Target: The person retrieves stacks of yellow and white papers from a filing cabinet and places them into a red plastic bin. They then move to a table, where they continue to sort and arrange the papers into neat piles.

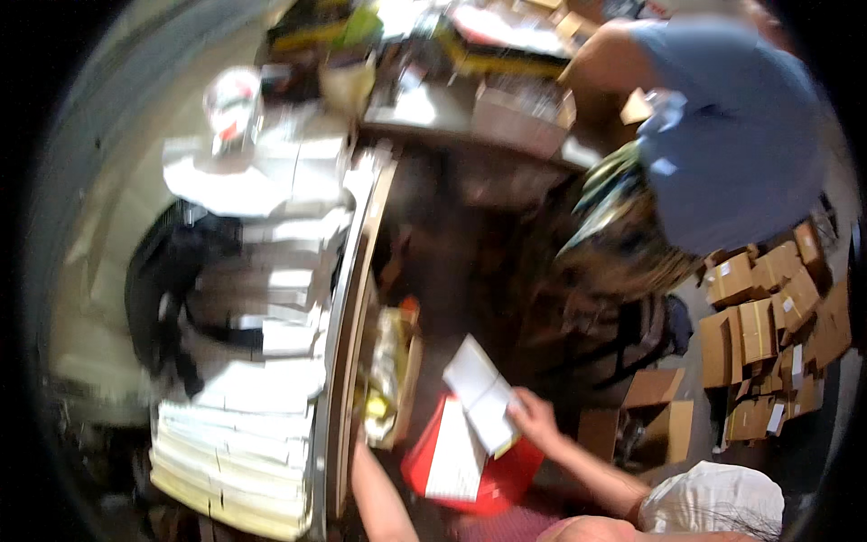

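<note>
My right hand (535, 417) is closed on the edge of a white paper bundle (483, 393), with a dark line across its middle. Just below it, a second white sheet or pad (455, 456) rests on a red object (515, 479) in front of me, whose kind I cannot make out. My left hand (362, 449) is down beside the table's side, close to an open carton (408, 397) with pale and yellow contents; its fingers are hidden and blurred. On the table to my left lie tall stacks of white and cream paper (235, 452).
A black bag or cloth (176, 262) lies on the left table (336, 397). Another person in blue (741, 135) stands at far right, beside a cluttered far table (424, 107). Brown cartons (768, 307) are piled at right; an open carton (670, 434) sits on the floor nearer me.
</note>
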### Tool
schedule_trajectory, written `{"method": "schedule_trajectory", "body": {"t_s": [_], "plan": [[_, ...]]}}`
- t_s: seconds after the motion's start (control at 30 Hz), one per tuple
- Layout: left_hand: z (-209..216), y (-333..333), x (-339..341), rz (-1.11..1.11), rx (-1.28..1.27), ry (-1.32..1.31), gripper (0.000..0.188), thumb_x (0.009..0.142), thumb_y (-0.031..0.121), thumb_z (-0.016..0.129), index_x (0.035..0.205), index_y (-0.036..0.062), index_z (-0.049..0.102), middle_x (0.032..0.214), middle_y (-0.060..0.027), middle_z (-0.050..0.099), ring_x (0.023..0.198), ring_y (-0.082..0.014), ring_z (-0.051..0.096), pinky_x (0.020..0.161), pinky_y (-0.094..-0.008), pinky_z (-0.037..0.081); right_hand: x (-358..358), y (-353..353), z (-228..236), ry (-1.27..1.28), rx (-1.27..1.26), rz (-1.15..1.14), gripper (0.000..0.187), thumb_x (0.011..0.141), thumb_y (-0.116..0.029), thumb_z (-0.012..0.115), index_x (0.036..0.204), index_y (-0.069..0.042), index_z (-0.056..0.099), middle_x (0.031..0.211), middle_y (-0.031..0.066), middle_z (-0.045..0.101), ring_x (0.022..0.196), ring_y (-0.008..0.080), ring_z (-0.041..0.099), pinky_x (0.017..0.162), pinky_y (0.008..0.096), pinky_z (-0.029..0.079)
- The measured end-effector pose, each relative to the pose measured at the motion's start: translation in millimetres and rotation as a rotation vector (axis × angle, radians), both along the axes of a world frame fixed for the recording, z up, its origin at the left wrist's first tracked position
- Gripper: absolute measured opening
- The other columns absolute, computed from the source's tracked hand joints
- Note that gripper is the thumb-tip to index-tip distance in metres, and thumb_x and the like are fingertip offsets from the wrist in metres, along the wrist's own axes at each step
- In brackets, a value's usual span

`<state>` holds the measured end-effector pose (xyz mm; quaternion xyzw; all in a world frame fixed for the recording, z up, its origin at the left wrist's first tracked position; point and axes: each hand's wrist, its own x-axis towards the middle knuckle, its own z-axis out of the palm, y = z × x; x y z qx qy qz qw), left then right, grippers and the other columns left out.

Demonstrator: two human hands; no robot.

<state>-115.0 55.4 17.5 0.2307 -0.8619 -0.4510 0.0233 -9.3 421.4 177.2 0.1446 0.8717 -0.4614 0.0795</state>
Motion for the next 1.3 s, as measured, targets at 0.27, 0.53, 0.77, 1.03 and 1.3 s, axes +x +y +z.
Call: {"method": "schedule_trajectory", "body": {"t_s": [0.27,0.53,0.77,1.03,1.3], "plan": [[8.8,-17.8,-12.1,-0.080,-0.085,-0.015,0.067,0.095,0.051,0.052,0.141,0.0026,0.046,0.151,-0.0190,0.043,0.138,-0.0354,0.039,0.115,-0.0444,0.030,-0.2,-14.4,-16.7,0.072,-0.051,-0.026,0.035,0.095,-0.022,0.063,0.121,0.000,0.064,0.094,0.0155,0.073,0.084,0.0152,0.070,0.076,0.0309,0.054],[-4.6,-30.4,-38.6,-0.143,-0.195,-0.073,0.073,0.097,0.056,0.052,0.146,0.0026,0.045,0.154,-0.0194,0.041,0.142,-0.0364,0.037,0.117,-0.0447,0.027,7.9,-11.7,-11.8,0.039,-0.141,-0.036,0.033,0.095,-0.022,0.064,0.121,-0.001,0.065,0.089,0.0142,0.071,0.080,0.0128,0.067,0.071,0.0282,0.052],[19.4,-25.3,-47.0,-0.252,-0.344,-0.510,0.059,0.096,0.042,0.051,0.138,-0.0003,0.052,0.142,-0.0220,0.052,0.129,-0.0399,0.048,0.108,-0.0451,0.036,6.7,14.3,-16.0,0.072,-0.159,-0.066,0.040,0.098,-0.024,0.062,0.129,0.001,0.060,0.103,0.0132,0.072,0.091,0.0133,0.067,0.081,0.0285,0.053],[129.9,29.8,-1.1,0.221,0.021,-0.498,0.044,0.091,0.024,0.050,0.122,-0.0055,0.061,0.120,-0.0302,0.062,0.110,-0.0461,0.059,0.096,-0.0479,0.045,-2.5,28.0,-13.5,0.044,-0.265,-0.184,0.046,0.100,-0.027,0.060,0.137,0.001,0.055,0.115,0.0123,0.069,0.102,0.0135,0.064,0.088,0.0282,0.051],[55.6,-3.5,-6.8,-0.358,-0.596,-0.515,0.045,0.089,0.019,0.055,0.129,-0.0033,0.056,0.126,-0.0283,0.061,0.117,-0.0445,0.057,0.100,-0.0467,0.045,-12.8,16.1,-11.5,0.100,-0.246,-0.089,0.039,0.099,-0.022,0.061,0.131,0.001,0.060,0.109,0.0129,0.071,0.093,0.0131,0.066,0.081,0.0285,0.053]]}}
